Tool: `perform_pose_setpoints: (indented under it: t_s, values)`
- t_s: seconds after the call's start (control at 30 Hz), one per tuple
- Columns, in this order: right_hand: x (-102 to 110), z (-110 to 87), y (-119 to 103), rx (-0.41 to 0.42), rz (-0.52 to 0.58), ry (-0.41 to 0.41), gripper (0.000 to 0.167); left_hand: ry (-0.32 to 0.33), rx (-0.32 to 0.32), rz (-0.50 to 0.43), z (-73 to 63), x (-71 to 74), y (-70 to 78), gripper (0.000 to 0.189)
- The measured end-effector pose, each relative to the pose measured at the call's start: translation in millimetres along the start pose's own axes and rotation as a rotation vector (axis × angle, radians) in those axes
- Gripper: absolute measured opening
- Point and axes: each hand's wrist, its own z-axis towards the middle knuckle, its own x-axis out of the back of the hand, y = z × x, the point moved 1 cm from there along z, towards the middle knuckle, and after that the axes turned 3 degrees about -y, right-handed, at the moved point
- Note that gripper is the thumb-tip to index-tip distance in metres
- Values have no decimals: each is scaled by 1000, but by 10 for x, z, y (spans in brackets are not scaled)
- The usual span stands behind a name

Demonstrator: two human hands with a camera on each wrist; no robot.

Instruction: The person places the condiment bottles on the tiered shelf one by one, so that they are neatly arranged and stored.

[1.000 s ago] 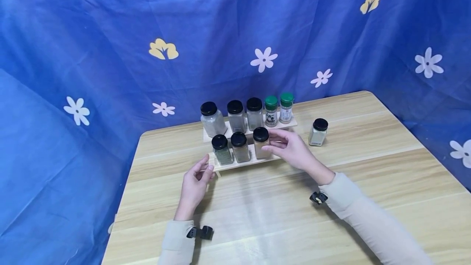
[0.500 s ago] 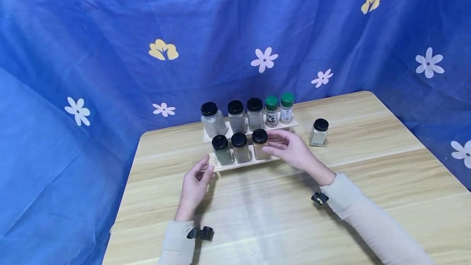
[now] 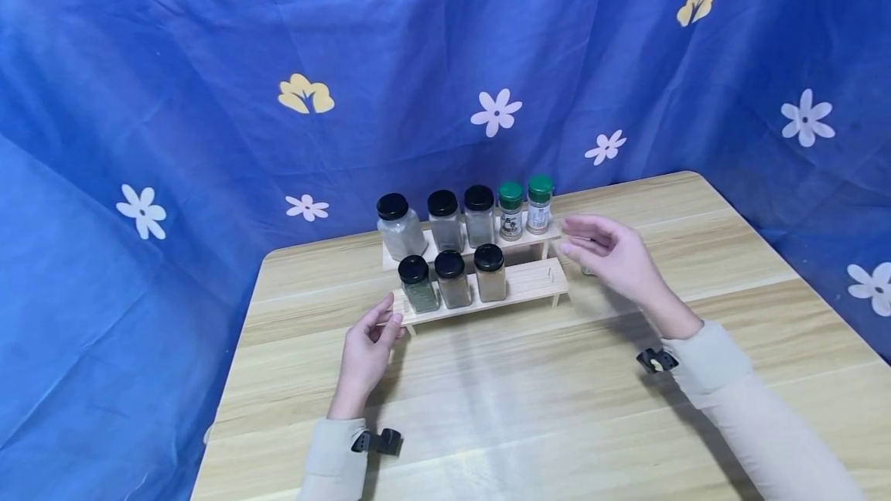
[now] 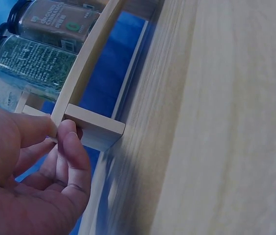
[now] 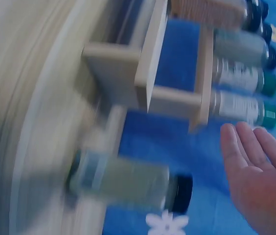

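Note:
My left hand [image 3: 367, 352] pinches the left end of a two-tier wooden spice rack [image 3: 532, 281] between thumb and fingers. On its lower tier stand three black-lidded spice jars: one of green herbs [image 4: 33, 66], a brown one labelled ground cinnamon [image 4: 55, 22], and a tan one [image 3: 491, 283]. My right hand [image 3: 621, 263], fingers extended and holding nothing, hovers right of the rack. A loose spice jar [image 5: 123, 180] with a black lid and pale contents stands on the table near it, mostly hidden by that hand in the head view.
The upper tier carries three black-lidded jars, the leftmost a larger jar [image 3: 402, 234], and two green-capped shakers [image 3: 539, 211]. A blue flowered curtain [image 3: 390, 99] hangs behind the wooden table [image 3: 529, 408].
My right hand has let go of the tan spice jar, now slightly further left on the lower tier, and moved right toward the loose jar. My left hand stays at the rack's end.

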Motion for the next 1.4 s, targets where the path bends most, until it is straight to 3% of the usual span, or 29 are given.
perform_pose_setpoints:
  t_s: [0.2, 0.3, 0.53, 0.83, 1.0, 1.4]
  values:
    - [349, -39, 86, -1, -132, 149, 50, -11, 9, -1, 5, 6, -1, 45]
    - [475, -62, 171, -39, -218, 176, 54, -10, 11, -6, 3, 3, 1, 45]
    - [588, -114, 466, -125, -254, 71, 71, -16, 9, -11, -3, 3, 6, 45]
    - [561, -149, 734, -193, -197, -17, 67, -21, 9, -10, -19, 6, 32, 47]
    - [555, -157, 789, -176, -202, -46, 60, -23, 11, -6, -10, 9, 31, 48]
    - [565, -173, 805, -130, -159, -17, 51, -16, 20, -26, -23, -2, 51, 45]
